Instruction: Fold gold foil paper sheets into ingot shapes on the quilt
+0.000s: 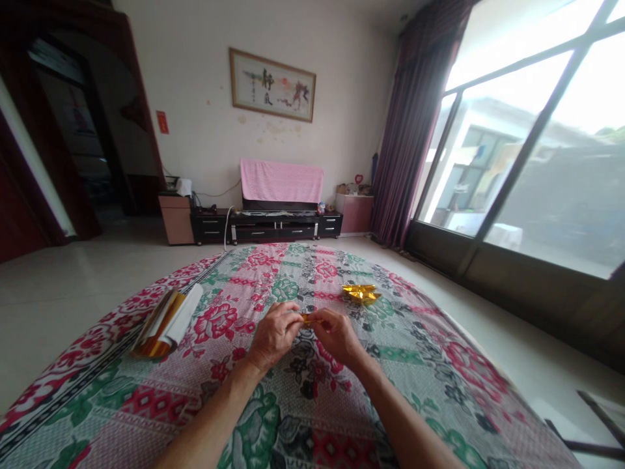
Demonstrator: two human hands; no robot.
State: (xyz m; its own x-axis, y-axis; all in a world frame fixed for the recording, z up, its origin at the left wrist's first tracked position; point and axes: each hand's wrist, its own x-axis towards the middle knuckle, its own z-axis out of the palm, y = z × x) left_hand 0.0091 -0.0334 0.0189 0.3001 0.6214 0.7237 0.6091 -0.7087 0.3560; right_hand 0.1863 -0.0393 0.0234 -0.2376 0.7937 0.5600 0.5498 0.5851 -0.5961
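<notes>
Both of my hands meet over the middle of the flowered tablecloth [263, 404]. Between them is a small strip of folded gold foil paper [307, 318], mostly hidden by my fingers. My left hand [276, 331] pinches its left end with thumb and fingers. At the other end, my right hand [338, 333] is closed on it in a similar pinch. Beyond my right hand lie shiny gold folded foil pieces [361, 294], shaped with pointed ends. Off to the left rests a loosely curled stack of gold and white foil paper sheets [168, 322].
A black TV cabinet [276, 231] stands against the far wall, with a pink cloth [282, 180] draped over what sits on it. Large windows [517, 150] and a purple curtain [405, 130] line the right side. A dark doorway [73, 130] opens at the left.
</notes>
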